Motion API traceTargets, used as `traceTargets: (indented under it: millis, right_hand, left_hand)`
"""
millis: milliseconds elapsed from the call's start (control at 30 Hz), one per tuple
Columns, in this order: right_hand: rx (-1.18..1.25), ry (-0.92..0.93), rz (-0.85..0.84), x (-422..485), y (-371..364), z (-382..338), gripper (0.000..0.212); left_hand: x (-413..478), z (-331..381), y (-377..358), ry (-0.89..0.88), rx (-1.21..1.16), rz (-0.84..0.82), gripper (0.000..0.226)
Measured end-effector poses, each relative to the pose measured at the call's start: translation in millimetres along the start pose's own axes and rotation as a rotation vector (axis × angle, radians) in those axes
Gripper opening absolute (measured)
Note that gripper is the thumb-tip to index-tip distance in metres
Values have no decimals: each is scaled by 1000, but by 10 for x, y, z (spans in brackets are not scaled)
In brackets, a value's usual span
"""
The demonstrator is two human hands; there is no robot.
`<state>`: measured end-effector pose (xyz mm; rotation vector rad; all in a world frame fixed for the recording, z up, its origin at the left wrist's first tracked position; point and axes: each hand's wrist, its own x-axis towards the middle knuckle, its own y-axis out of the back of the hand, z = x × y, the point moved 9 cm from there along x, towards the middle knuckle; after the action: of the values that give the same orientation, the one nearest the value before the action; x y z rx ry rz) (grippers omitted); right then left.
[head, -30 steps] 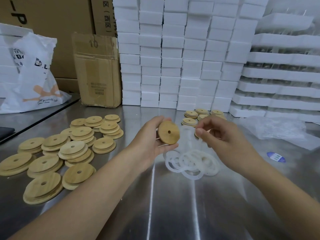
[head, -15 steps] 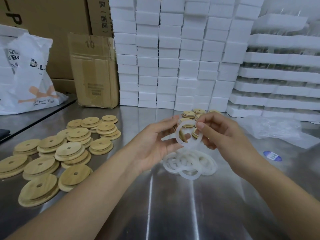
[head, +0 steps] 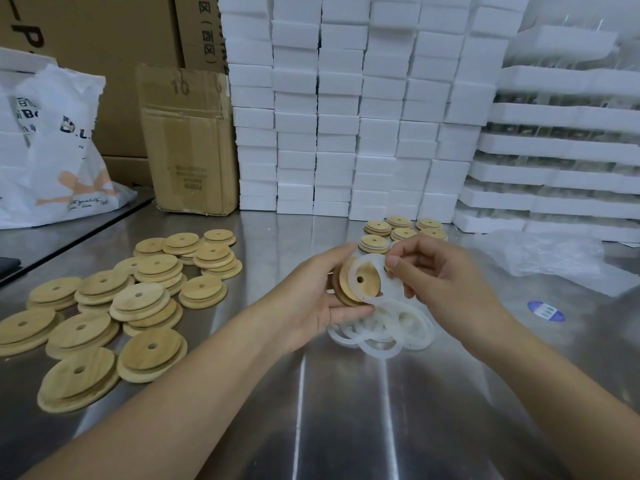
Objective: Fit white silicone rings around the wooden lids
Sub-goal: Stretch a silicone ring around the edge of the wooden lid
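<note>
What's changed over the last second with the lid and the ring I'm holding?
The right hand has brought a white ring against the wooden lid, bare a second ago; it now lies partly over the face, not yet seated. The left hand still grips that lid. The ring pile and lid stacks have not moved.

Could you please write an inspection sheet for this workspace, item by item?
surface: steel table, shiny, with light streaks.
job's things: wooden lid held on edge, white ring partly over it; ring pile under the hands; stacked lids at left; further lids behind the hands.
clutter: clear plastic wrap and blue sticker at right.
hands: left hand grips the wooden lid; right hand pinches the white ring.
cables: nothing seen.
surroundings: white foam boxes, cardboard box, white plastic bag at the back.
</note>
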<state>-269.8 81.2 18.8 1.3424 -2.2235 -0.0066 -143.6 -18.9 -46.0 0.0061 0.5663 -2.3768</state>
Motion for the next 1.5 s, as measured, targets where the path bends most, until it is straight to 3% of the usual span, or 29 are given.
traceTargets:
  millis: [100,233,567,1133,1367,1500]
  right_hand:
    - [-2,2,17,2,8,7,9]
    - [-5,5,33,2,17,1,9]
    - [-120,16,18,16,53,-18,10]
    - [-101,-113,-66,54,129,134,8]
    - [-21,-150,-83,47,131,145,2]
    - [2,-180,-66,37,152,166,10]
  left_hand:
    - [-18,19,-93,-55,166,-89,23]
    - [-51,8,-181,-83,259,-146,25]
    - [-54,11,-229,-47,156,-219,28]
    - [-38,23,-206,-29,130,-206,52]
    - [-51,104,-174,-89,108,-143,46]
    - [-78,141,-180,-120,125,-105,44]
